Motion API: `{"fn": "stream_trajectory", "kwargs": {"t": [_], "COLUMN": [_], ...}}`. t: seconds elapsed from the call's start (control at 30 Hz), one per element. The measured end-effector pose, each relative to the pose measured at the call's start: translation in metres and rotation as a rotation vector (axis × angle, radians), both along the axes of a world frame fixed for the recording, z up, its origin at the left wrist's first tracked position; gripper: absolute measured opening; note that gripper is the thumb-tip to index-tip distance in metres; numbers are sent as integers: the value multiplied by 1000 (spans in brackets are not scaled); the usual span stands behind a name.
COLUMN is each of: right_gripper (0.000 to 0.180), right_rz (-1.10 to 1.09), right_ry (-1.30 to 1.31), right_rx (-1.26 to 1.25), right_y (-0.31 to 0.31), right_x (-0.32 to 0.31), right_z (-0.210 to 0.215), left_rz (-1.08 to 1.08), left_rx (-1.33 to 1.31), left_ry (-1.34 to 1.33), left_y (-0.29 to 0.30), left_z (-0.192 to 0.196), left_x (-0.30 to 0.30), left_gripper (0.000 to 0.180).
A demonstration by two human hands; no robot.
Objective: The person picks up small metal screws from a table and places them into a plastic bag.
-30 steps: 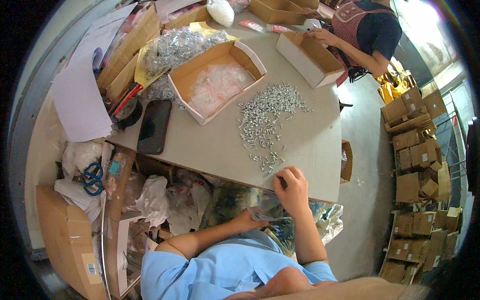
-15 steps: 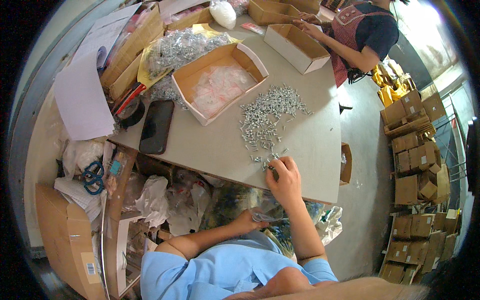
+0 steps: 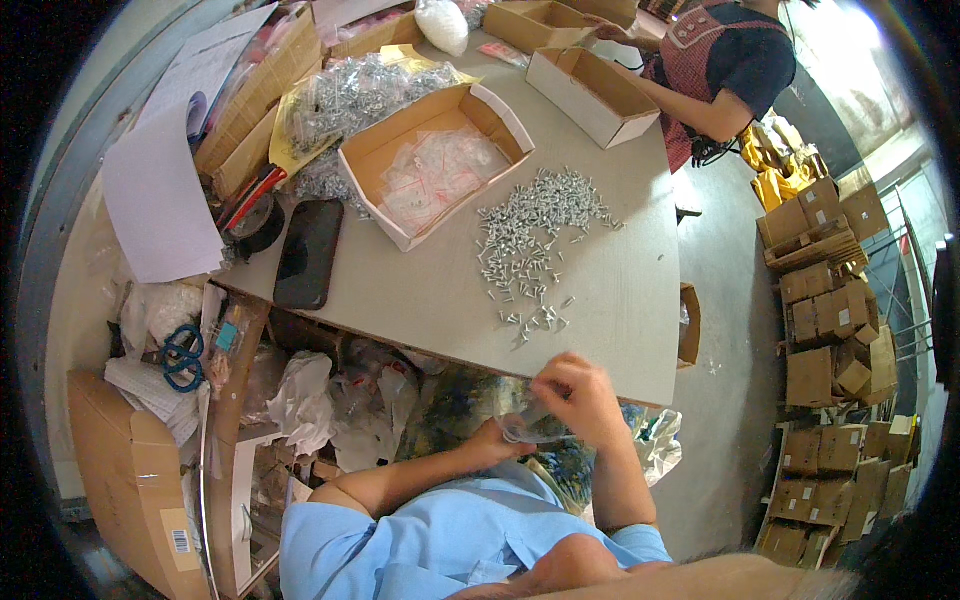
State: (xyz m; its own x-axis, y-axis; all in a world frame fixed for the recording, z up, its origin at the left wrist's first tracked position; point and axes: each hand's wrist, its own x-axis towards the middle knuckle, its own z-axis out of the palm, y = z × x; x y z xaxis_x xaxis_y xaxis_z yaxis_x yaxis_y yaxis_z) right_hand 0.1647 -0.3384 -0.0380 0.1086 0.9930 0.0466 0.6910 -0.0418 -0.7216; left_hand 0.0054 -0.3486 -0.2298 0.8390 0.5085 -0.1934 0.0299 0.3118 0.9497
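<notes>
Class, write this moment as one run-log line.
left hand: holding clear plastic bag | right hand: near bag, grip unclear | screws: loose on table

Slants the left forearm [image 3: 405,478] from the near left toward the middle. Holds the left hand [image 3: 488,445] there, curled in a grip. Points the right forearm [image 3: 624,488] from near to far. Holds the right hand [image 3: 584,396] slightly farther and to the right, bent leftward at the wrist [image 3: 610,440], curling slightly blurred fingers [image 3: 570,368].
</notes>
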Motion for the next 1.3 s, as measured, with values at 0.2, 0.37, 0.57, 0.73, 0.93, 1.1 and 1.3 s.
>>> {"fn": "stream_trajectory", "kwargs": {"t": [0.2,0.37,0.57,0.73,0.93,1.1,1.3], "right_gripper": [27,20,14,11,17,20,16], "right_rz": [-286,-294,-283,-152,-111,-91,-32], "right_ry": [-193,-273,-265,-240,-61,-213,-215], "right_rx": [172,198,193,126,76,315,266], "right_y": [42,49,27,7,16,44,45], "right_x": [17,16,12,6,9,5,6], "right_z": [-21,-33,-30,-18,-7,-18,-23], "left_rz": [-26,-15,-32,9,2,-11,82], "left_rx": [-18,66,1,74,11,-29,215], "left_ry": [115,113,141,141,110,107,11], "left_y": [4,7,4,7,5,4,2], "left_z": [15,24,14,32,27,22,12], "left_x": [0,-1,-1,-2,-2,-1,1], "left_gripper": [39,42,39,36,35,38,36]}}
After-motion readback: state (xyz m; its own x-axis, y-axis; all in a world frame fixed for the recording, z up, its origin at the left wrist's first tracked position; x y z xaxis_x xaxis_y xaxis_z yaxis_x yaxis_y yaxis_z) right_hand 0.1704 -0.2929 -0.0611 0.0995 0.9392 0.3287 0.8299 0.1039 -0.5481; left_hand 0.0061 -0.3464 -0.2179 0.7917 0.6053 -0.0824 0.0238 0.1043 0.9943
